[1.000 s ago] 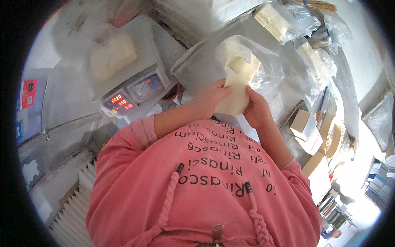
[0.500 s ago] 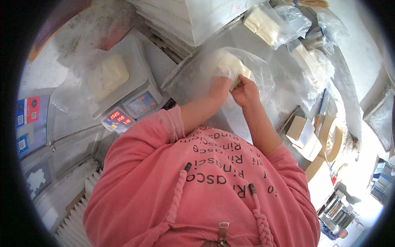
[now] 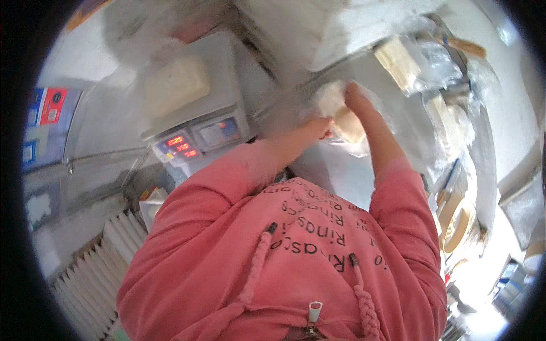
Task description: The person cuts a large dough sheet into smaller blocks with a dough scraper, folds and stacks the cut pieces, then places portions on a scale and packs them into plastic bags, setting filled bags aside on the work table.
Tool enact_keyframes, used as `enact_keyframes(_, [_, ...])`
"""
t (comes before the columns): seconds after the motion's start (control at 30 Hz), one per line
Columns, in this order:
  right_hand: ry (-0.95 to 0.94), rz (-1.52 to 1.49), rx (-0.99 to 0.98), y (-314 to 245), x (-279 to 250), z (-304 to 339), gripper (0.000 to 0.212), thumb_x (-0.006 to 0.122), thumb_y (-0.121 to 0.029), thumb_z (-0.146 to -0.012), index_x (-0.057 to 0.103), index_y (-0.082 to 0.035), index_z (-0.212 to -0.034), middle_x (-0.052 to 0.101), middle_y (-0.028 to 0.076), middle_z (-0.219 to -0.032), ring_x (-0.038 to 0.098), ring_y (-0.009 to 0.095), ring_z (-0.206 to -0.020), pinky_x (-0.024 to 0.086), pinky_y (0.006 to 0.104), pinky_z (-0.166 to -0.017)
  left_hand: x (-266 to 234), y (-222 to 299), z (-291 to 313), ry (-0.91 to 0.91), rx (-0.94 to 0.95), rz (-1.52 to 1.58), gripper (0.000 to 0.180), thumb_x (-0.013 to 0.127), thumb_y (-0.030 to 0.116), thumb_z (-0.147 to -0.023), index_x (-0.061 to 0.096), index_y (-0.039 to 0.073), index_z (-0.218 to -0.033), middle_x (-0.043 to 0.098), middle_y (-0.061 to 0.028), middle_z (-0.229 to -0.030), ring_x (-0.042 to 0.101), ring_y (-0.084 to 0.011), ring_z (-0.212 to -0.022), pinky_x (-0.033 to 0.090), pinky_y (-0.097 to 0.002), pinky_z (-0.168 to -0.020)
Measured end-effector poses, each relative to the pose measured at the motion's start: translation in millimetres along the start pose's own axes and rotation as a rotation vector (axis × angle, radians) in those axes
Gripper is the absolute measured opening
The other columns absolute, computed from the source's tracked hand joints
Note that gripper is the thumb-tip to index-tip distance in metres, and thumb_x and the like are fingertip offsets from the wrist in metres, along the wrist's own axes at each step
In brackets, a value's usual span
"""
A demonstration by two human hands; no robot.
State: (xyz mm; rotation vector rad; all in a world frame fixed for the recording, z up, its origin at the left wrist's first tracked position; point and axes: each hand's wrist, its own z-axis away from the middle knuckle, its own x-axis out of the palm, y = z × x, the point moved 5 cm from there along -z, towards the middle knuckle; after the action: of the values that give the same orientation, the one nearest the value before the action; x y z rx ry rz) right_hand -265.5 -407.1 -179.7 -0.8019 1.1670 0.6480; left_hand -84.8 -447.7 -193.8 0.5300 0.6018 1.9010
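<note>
Ahead of me, a clear plastic bag surrounds a pale cream, soft-looking stack whose exact kind I cannot make out. My left hand is closed at the bag's left side, fingers pinched on the plastic. At the far side, my right hand is bent over and gripping the bag too, partly blurred. To the left stands a digital scale with lit red digits. On its pan lies another pale slab in a clear bag, apart from both hands.
Large white bins rise at the far side of the metal worktop. Bagged cream stacks lie at the far right, with another bagged stack nearer. A tape roll is at the right; white pleated panels stand lower left.
The view has shifted, so the scale sits farther right in it. My right hand has moved to the bag's far side; my left has come to its near left. The bag has turned.
</note>
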Motion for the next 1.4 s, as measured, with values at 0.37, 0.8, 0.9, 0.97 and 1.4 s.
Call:
enact_keyframes(0.37, [0.766,-0.695,0.179,-156.7,-160.3,77.4,0.028,0.061,-0.012,-0.079,0.053,0.001,-0.102,0.054,0.014,-0.097,0.056,0.024,-0.085,0.046,0.0329,-0.076,-183.9,63.3,311.6,1.000,1.409,-0.629,0.042,0.064,0.023,-0.076,0.052,0.002,-0.111,0.053,-0.0172,-0.109,0.050,-0.0367,-0.100,0.037,-0.0460,-0.088])
enact_keyframes(0.8, [0.406,-1.217,-0.404,-468.2,-229.6,-18.1,0.015,0.061,-0.013,-0.068,0.064,-0.006,-0.080,0.062,0.009,-0.075,0.057,0.026,-0.080,0.042,0.0367,-0.079,-371.2,119.6,340.5,0.678,1.017,-0.337,0.030,0.055,0.026,-0.086,0.059,-0.004,-0.090,0.054,-0.0066,-0.067,0.051,-0.0178,-0.061,0.045,-0.0314,-0.065])
enact_keyframes(0.9, [0.748,-0.587,-0.653,-476.1,-242.0,-3.2,0.022,0.062,-0.015,-0.071,0.062,-0.004,-0.090,0.062,0.010,-0.084,0.054,0.028,-0.095,0.039,0.0394,-0.087,-350.5,157.5,327.5,0.675,1.382,-0.640,0.021,0.057,0.018,-0.081,0.059,-0.001,-0.091,0.056,-0.0068,-0.065,0.051,-0.0160,-0.060,0.043,-0.0311,-0.058])
enact_keyframes(0.97, [0.735,-0.723,-0.657,-465.6,-229.2,-7.8,0.028,0.064,-0.021,-0.074,0.060,-0.002,-0.094,0.060,0.010,-0.088,0.051,0.027,-0.101,0.039,0.0398,-0.087,-349.9,177.0,326.4,0.622,1.465,-0.643,0.019,0.057,0.014,-0.079,0.060,0.000,-0.091,0.057,-0.0068,-0.064,0.050,-0.0139,-0.058,0.042,-0.0303,-0.054])
enact_keyframes(1.4, [0.015,-1.173,-0.662,-496.6,-158.0,-54.9,0.020,0.062,-0.022,-0.073,0.061,-0.002,-0.073,0.058,0.004,-0.066,0.054,0.012,-0.059,0.042,0.0272,-0.054,-346.6,223.3,326.6,0.210,1.039,-1.166,0.014,0.061,0.016,-0.075,0.058,0.003,-0.078,0.059,-0.0066,-0.079,0.054,-0.0128,-0.077,0.042,-0.0300,-0.066])
